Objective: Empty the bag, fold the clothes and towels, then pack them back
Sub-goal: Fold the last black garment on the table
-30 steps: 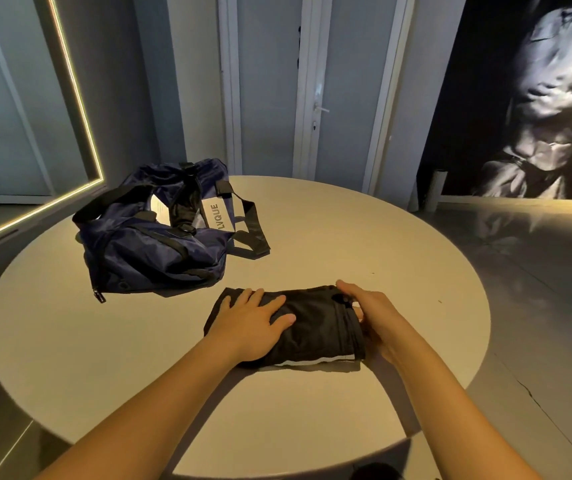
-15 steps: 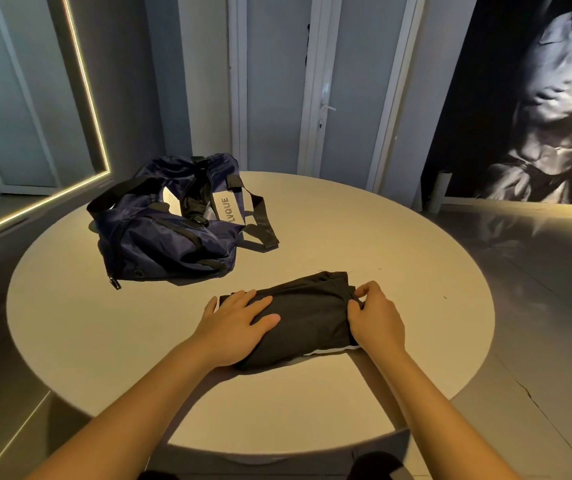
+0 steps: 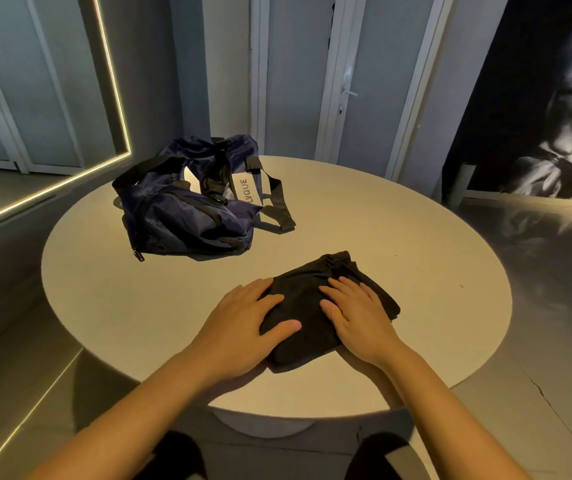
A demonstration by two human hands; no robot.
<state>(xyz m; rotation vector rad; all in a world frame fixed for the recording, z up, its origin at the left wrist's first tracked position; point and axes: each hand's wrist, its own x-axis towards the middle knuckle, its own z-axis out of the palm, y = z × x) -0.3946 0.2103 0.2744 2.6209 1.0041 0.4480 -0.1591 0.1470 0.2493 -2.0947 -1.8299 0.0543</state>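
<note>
A folded black garment (image 3: 307, 299) lies on the round white table (image 3: 416, 254), near its front edge. My left hand (image 3: 246, 317) rests flat on the garment's left side, fingers straight. Flat on the garment's right half lies my right hand (image 3: 357, 313), fingers spread. A navy duffel bag (image 3: 187, 216) with black straps and a white label sits slumped at the table's back left, well apart from both hands.
Past the far side of the table stand pale door panels (image 3: 346, 81). A lit frame (image 3: 115, 81) runs along the wall at left. A dark wall picture (image 3: 554, 98) is at right. Tiled floor surrounds the table.
The right hand let go of the garment's right edge and now lies flat on top. The garment has been folded into a shorter bundle. The left hand stayed pressed on it.
</note>
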